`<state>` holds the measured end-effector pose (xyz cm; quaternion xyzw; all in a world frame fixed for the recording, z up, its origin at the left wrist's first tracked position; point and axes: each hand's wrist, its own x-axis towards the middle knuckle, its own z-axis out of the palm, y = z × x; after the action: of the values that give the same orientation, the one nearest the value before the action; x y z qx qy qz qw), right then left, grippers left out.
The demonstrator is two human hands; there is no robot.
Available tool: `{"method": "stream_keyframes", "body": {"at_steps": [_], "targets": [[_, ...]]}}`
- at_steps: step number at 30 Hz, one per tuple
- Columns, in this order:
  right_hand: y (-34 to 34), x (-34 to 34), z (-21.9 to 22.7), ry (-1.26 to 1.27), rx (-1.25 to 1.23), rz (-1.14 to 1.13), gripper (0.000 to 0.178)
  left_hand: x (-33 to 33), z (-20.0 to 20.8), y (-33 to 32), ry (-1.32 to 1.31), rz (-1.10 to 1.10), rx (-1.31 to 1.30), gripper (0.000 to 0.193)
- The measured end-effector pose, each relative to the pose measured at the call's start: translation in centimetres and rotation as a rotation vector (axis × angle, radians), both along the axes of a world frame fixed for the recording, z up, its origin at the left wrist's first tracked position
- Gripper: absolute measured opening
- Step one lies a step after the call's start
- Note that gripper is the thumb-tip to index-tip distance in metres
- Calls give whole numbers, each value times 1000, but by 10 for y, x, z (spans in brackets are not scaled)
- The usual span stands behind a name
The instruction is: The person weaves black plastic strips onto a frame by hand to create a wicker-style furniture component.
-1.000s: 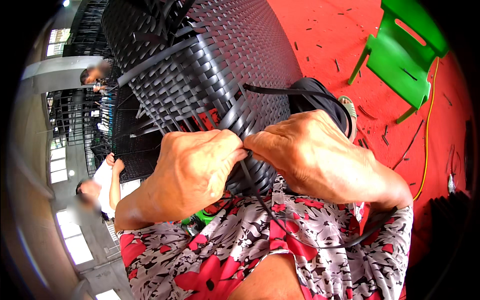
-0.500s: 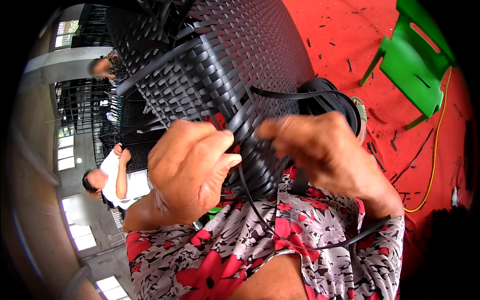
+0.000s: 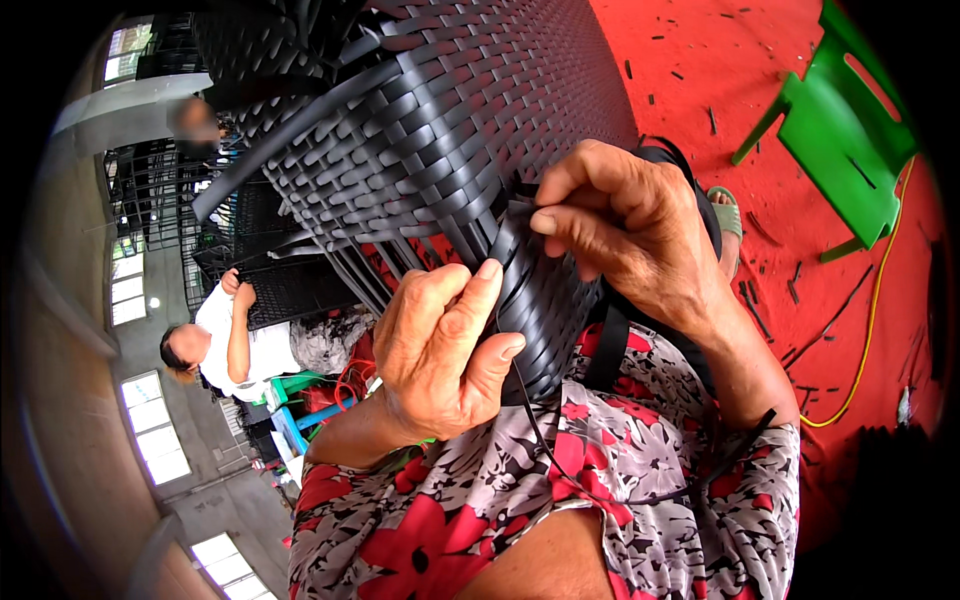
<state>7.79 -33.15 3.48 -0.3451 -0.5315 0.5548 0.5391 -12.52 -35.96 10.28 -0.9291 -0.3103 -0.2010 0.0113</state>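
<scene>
In front of me stands a black woven rattan-style piece (image 3: pixel 440 150), its weave wrapping round a corner. Loose parallel strands (image 3: pixel 360 275) hang out on its left side. My right hand (image 3: pixel 630 225) pinches a flat black plastic strip (image 3: pixel 514 215) at the corner between thumb and fingers. My left hand (image 3: pixel 440 350) rests its index fingertip against the corner weave, with the thumb held apart from it. A thin black strand (image 3: pixel 540 445) runs from the weave down across my floral top towards my right forearm. The fingertips partly hide where the strip enters the weave.
A green plastic chair (image 3: pixel 835 140) stands at the right on a red floor (image 3: pixel 690 60) scattered with black strip scraps. Along that floor runs a yellow cord (image 3: pixel 875 300). To the left, a co-worker in white (image 3: pixel 240 335) handles other black wickerwork; another person (image 3: pixel 198 125) is farther off.
My right hand has moved up and left to the corner and now pinches the strip there. The long strip that arched to the right is out of sight. My left thumb and index finger have spread apart.
</scene>
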Motion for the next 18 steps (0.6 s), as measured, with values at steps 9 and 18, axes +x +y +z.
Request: {"method": "stream_keyframes", "body": {"at_steps": [9,18], "targets": [[15,-2,-5,-31,178,-15,8,-1,-6,3,-71,-25,11,44],[28,-7,-8,-5,330,-1,8,-4,-9,1,-103,-14,0,44]]}}
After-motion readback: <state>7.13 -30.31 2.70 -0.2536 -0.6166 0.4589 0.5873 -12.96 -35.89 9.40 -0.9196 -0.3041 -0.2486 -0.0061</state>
